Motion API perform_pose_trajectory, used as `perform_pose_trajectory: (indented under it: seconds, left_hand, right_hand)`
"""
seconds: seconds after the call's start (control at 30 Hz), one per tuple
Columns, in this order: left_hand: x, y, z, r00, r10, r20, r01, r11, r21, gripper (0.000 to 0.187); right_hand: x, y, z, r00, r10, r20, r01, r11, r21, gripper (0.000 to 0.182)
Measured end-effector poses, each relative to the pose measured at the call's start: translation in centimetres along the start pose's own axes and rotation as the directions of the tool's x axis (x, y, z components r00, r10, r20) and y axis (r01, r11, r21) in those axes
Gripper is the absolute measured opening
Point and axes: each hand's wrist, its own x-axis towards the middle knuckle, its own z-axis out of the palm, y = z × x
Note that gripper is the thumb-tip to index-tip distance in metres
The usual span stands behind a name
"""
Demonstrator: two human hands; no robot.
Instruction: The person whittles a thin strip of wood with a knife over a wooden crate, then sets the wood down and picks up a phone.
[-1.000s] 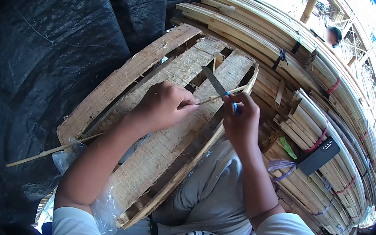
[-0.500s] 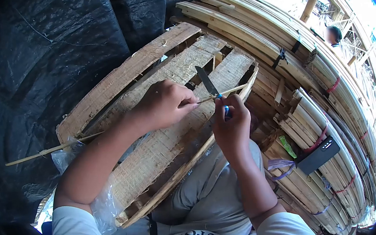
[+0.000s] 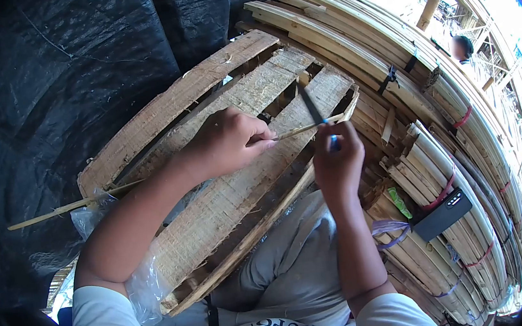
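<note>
My left hand (image 3: 236, 141) is closed on a thin wooden stick (image 3: 296, 131). One end of the stick runs out to the right beyond my fingers, and a long pale length appears on the far side of my left forearm. In my right hand (image 3: 339, 153) is a knife with a blue handle (image 3: 334, 142), its dark blade (image 3: 311, 102) pointing up and away. The blade's base lies against the stick near its right end. Both hands are above a slatted wooden bench (image 3: 216, 223) with rough planks.
Bundles of wooden strips (image 3: 349, 30) are stacked to the right, tied with cords. A phone (image 3: 444, 215) and a green wrapper (image 3: 399, 203) lie on them. Black plastic sheeting (image 3: 88, 60) hangs at the left. Another person (image 3: 462, 48) is far off at the right.
My right hand and the knife have moved to the right along the stick, toward its end. My left hand has stayed almost in place, still gripping the stick.
</note>
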Motion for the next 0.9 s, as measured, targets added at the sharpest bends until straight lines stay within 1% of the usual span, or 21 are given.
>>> perform_pose_trajectory:
  seconds: [0.03,0.07,0.1,0.17,0.2,0.27,0.3,0.33,0.37,0.4,0.47,0.5,0.57,0.6,0.67,0.8,0.87,0.9]
  left_hand:
    - [0.0,0.1,-0.1,1.0,0.003,0.008,-0.003,1.0,0.015,0.014]
    - [-0.1,0.1,-0.2,1.0,0.004,0.018,-0.005,0.999,0.033,0.015]
    - [-0.1,0.1,-0.2,1.0,0.005,0.02,-0.006,0.999,0.036,0.015]
    - [-0.2,-0.1,-0.3,1.0,0.015,0.003,-0.015,1.0,0.021,0.015]
    - [-0.2,0.0,-0.3,1.0,0.016,0.004,-0.016,1.0,0.023,0.015]
    - [-0.2,0.1,-0.4,1.0,-0.018,0.016,0.018,1.0,0.003,0.015]
    - [-0.2,0.1,-0.4,1.0,-0.019,0.013,0.019,1.0,0.004,0.015]
    - [-0.1,0.1,-0.3,1.0,-0.012,0.013,0.012,1.0,-0.008,0.016]
    - [-0.1,0.1,-0.3,1.0,-0.004,0.013,0.004,1.0,-0.019,0.016]
    - [-0.1,0.1,-0.2,1.0,-0.003,0.013,0.003,1.0,-0.02,0.016]
    - [-0.1,0.0,-0.2,1.0,-0.014,0.015,0.014,1.0,-0.009,0.016]
    - [-0.1,0.1,-0.3,1.0,-0.015,0.014,0.015,1.0,-0.007,0.016]
    - [-0.1,0.3,-0.4,0.999,-0.028,0.021,0.027,1.0,0.012,0.016]
    - [-0.1,0.3,-0.4,0.999,-0.029,0.021,0.028,1.0,0.013,0.016]
    - [-0.1,0.4,-0.5,0.999,-0.025,0.029,0.025,1.0,0.015,0.016]
    - [-0.1,0.3,-0.4,0.999,-0.027,0.026,0.027,1.0,0.003,0.016]
    - [-0.1,0.3,-0.4,0.999,-0.022,0.023,0.022,1.0,-0.001,0.016]
    - [-0.1,0.3,-0.4,0.999,-0.022,0.024,0.022,1.0,-0.001,0.016]
  right_hand:
    - [-0.9,-0.8,0.3,0.994,0.069,0.09,-0.064,0.996,-0.06,0.016]
    - [-2.1,-0.1,1.8,0.996,0.053,0.071,-0.061,0.991,0.117,0.014]
    - [-2.3,-0.2,1.9,0.994,0.075,0.074,-0.083,0.991,0.104,0.016]
    - [-1.4,-0.1,1.2,0.987,0.079,0.138,-0.11,0.965,0.239,0.019]
    - [-1.4,0.2,1.3,0.987,0.08,0.137,-0.111,0.964,0.24,0.019]
    - [-1.3,0.9,1.6,0.972,0.158,0.172,-0.216,0.889,0.404,0.02]
    - [-1.2,0.7,1.3,0.972,0.155,0.174,-0.214,0.889,0.404,0.02]
    - [-1.2,0.2,0.7,0.924,0.27,0.271,-0.375,0.781,0.499,0.018]
    - [-1.2,-0.2,0.3,0.852,0.364,0.376,-0.522,0.638,0.566,0.016]
    - [-1.2,-0.5,0.1,0.853,0.364,0.375,-0.521,0.639,0.566,0.016]
    - [-1.1,-0.9,-0.1,0.785,0.428,0.447,-0.619,0.517,0.591,0.017]
    - [-1.1,-1.0,-0.2,0.785,0.427,0.449,-0.619,0.517,0.591,0.017]
    - [-0.9,-1.0,-0.4,0.735,0.442,0.514,-0.677,0.442,0.588,0.018]
    - [-0.8,-1.0,-0.5,0.734,0.442,0.515,-0.678,0.442,0.587,0.018]
    - [-0.6,-0.9,-0.8,0.681,0.435,0.589,-0.732,0.372,0.571,0.019]
    - [-0.6,-0.6,-0.9,0.666,0.408,0.625,-0.746,0.332,0.578,0.018]
    - [-0.7,-1.0,-0.9,0.695,0.417,0.585,-0.718,0.373,0.588,0.017]
    - [-1.0,-0.8,-0.4,0.695,0.417,0.586,-0.718,0.372,0.588,0.017]
